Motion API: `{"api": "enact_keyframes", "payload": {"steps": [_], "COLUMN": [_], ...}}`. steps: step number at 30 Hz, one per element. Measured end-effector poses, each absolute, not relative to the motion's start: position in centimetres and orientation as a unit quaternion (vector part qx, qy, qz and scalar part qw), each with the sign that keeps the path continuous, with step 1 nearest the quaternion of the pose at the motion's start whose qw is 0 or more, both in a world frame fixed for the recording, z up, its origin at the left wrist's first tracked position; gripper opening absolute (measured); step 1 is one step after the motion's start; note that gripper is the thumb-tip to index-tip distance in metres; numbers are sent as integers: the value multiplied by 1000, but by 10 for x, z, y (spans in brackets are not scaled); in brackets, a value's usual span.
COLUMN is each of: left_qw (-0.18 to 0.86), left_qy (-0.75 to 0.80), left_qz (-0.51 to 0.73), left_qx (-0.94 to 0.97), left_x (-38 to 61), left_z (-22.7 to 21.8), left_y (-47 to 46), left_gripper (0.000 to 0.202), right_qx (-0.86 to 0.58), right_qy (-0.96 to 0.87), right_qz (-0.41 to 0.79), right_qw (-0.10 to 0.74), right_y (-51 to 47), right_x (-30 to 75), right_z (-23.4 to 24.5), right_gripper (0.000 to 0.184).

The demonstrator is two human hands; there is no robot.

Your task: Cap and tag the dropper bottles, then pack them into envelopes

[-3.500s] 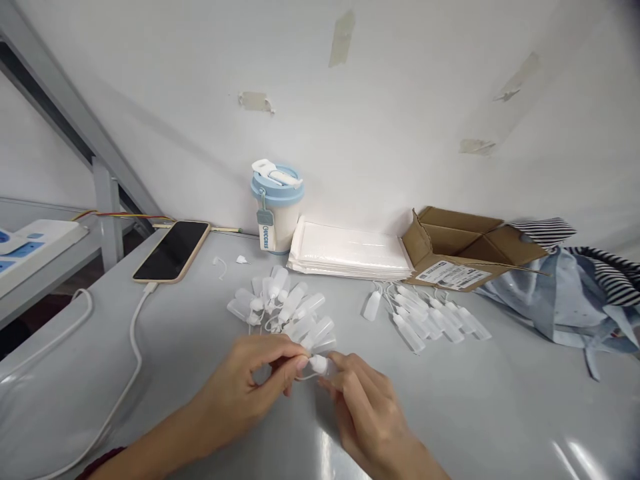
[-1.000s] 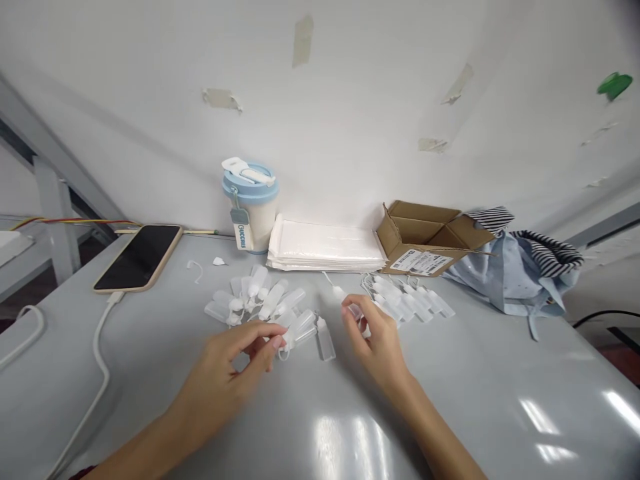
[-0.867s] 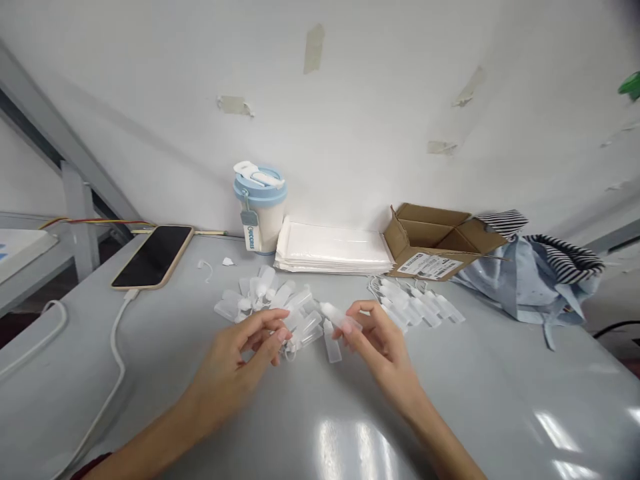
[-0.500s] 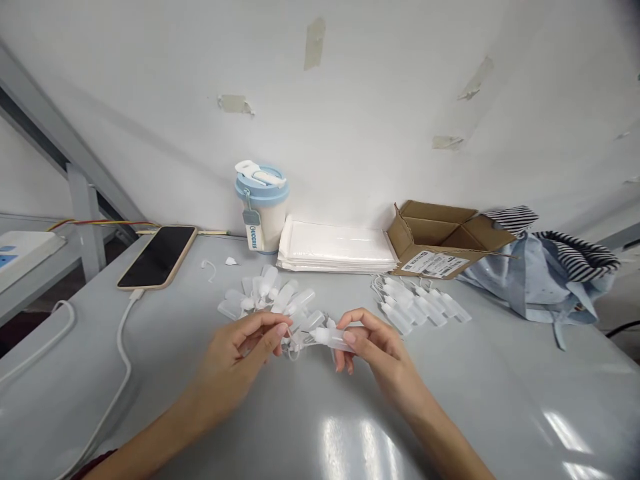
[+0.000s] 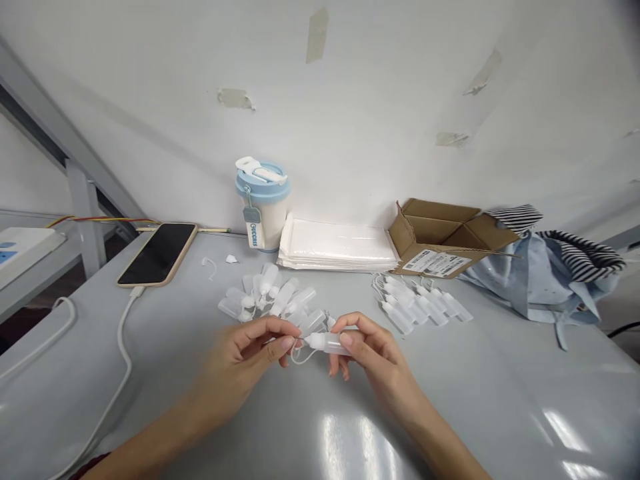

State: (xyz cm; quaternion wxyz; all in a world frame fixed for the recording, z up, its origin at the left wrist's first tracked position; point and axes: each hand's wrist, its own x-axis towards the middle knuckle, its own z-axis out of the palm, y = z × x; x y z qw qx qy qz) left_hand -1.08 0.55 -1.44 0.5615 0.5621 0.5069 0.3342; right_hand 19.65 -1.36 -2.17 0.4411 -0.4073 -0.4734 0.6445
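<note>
Low over the grey table (image 5: 480,400), my right hand (image 5: 367,350) pinches a small clear plastic dropper bottle (image 5: 324,343) lying sideways, its nozzle pointing left. My left hand (image 5: 245,357) has thumb and forefinger pinched at that nozzle end, where a thin white cap tether loops down. A loose heap of similar clear bottles (image 5: 273,300) lies just behind my hands. A neater row of bottles (image 5: 420,305) lies to the right of it.
A phone (image 5: 157,253) on a white charging cable (image 5: 120,347) lies at the left. A blue-lidded cup (image 5: 263,203), a stack of white pouches (image 5: 337,243) and an open cardboard box (image 5: 445,240) line the wall. Striped and blue clothing (image 5: 555,273) sits at the right.
My right hand picked a bottle from near the right row and brought it left to meet my left hand; both hands now hold it together in front of the heap.
</note>
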Motion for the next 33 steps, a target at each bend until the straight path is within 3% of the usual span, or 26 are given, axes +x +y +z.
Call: {"api": "enact_keyframes", "payload": {"steps": [33], "left_qw": [563], "left_qy": [519], "left_qz": [386], "left_qx": [514], "left_x": [-9], "left_z": [-13], "left_y": [3], "left_gripper": [13], "right_qx": [-407], "right_qy": [-451], "right_qz": [653], "right_qw": [453], "right_y": [-16], "right_x": [193], "right_z": [-22], "right_gripper": [21]}}
